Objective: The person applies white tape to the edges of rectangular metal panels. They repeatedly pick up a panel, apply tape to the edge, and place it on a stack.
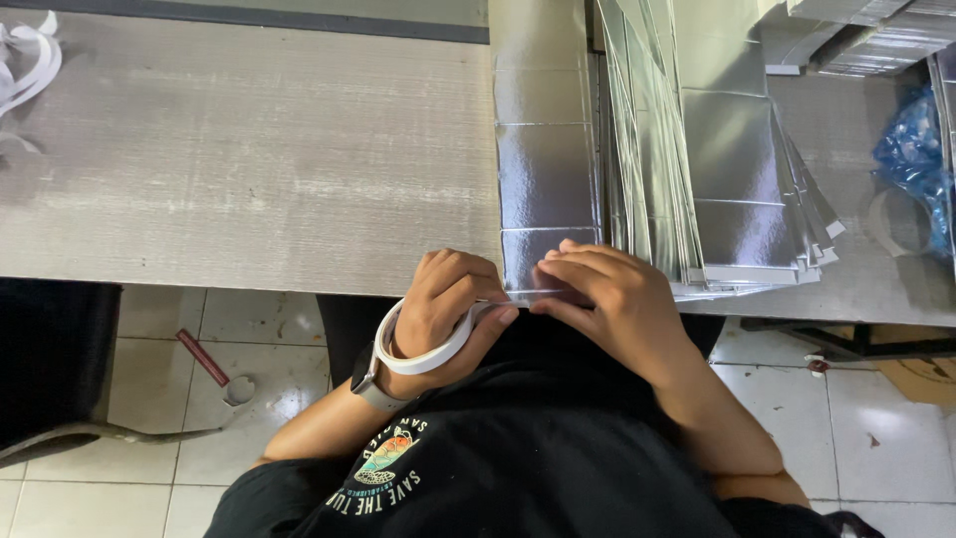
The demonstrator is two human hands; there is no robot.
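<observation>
My left hand (448, 304) grips a roll of white tape (423, 359) that loops around my wrist, with its loose end drawn toward the near edge of a silver foil cardboard strip (543, 169). My right hand (607, 294) presses fingertips on that near edge at the table's front. The strip lies flat on the grey table (249, 169) and runs away from me. A watch sits on my left wrist.
A leaning stack of silver foil sheets (717, 199) lies right of the strip. More silver pieces (866, 40) are at the far right, beside a blue plastic bag (911, 164). White tape scraps (25, 70) rest at the far left. Below are floor tiles, a red stick (202, 357).
</observation>
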